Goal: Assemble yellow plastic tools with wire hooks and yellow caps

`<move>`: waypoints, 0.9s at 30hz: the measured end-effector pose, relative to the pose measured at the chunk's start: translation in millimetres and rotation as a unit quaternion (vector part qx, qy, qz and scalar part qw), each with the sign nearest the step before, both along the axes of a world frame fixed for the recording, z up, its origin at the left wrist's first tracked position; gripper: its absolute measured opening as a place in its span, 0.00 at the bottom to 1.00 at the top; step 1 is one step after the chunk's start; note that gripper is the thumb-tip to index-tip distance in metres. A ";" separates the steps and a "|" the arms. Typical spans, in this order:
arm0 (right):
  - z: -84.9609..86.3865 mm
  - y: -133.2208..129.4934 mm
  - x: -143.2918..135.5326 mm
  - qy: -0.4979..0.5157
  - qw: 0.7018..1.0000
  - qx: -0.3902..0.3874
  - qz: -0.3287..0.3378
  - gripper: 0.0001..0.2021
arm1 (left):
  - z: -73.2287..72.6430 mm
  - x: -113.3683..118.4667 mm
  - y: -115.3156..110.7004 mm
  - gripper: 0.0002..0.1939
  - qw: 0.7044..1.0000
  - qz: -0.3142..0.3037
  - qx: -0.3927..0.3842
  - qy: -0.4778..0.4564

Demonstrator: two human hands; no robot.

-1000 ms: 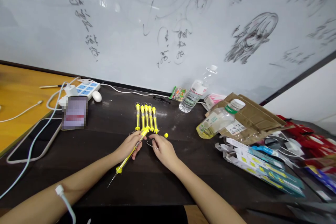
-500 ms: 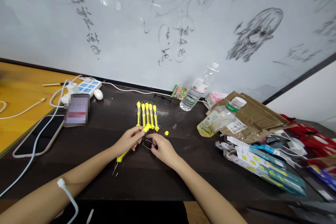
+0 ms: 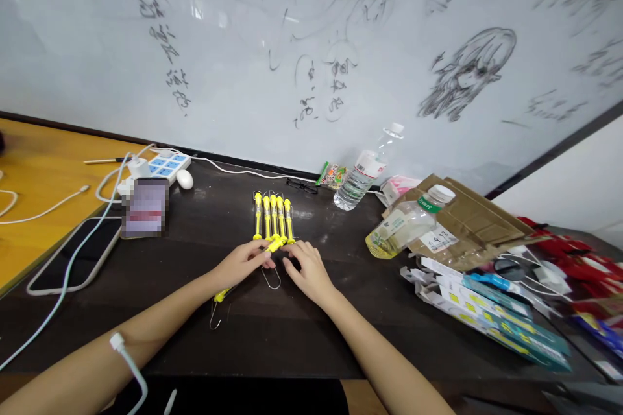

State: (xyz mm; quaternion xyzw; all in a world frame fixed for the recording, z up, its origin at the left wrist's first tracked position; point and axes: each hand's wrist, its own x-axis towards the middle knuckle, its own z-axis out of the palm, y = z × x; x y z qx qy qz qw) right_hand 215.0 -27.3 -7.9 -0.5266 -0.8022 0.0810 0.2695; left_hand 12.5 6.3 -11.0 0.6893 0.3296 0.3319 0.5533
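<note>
My left hand [image 3: 247,260] is closed around a yellow spring scale [image 3: 221,295], which lies slantwise through the grip. Its near end carries a thin metal hook; its other yellow end sticks out past my fingertips. A bent wire loop [image 3: 273,282] stands out below those fingertips; whether they pinch it is unclear. My right hand [image 3: 309,269] is just to the right, palm down and low over the table, thumb and fingers apart. The small yellow cap that lay there is hidden from view. Several more yellow spring scales [image 3: 274,215] lie side by side beyond both hands.
On the right stand a water bottle [image 3: 357,181], a tilted bottle of yellow liquid [image 3: 399,230], a cardboard piece [image 3: 479,220] and an opened box [image 3: 491,318]. Two phones [image 3: 80,259], a power strip [image 3: 168,165] and cables lie left. A whiteboard [image 3: 219,78] rises behind the dark table [image 3: 302,343].
My right hand has let go of the wire loop and moved slightly right and forward, over the spot where the small yellow cap lay. My left hand still holds the spring scale.
</note>
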 end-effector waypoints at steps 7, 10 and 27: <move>-7.0 18.8 -7.5 -0.093 0.996 -0.003 0.008 0.11 | -3.4 4.4 17.6 0.17 0.999 -0.020 0.042 0.010; -5.2 28.8 -9.5 -0.117 0.993 0.000 0.022 0.11 | -6.6 3.7 28.6 0.17 0.998 -0.019 0.054 0.030; -18.4 42.5 -7.8 0.219 0.974 -0.063 -0.006 0.16 | 3.3 -2.8 30.0 0.16 0.992 -0.031 0.080 0.092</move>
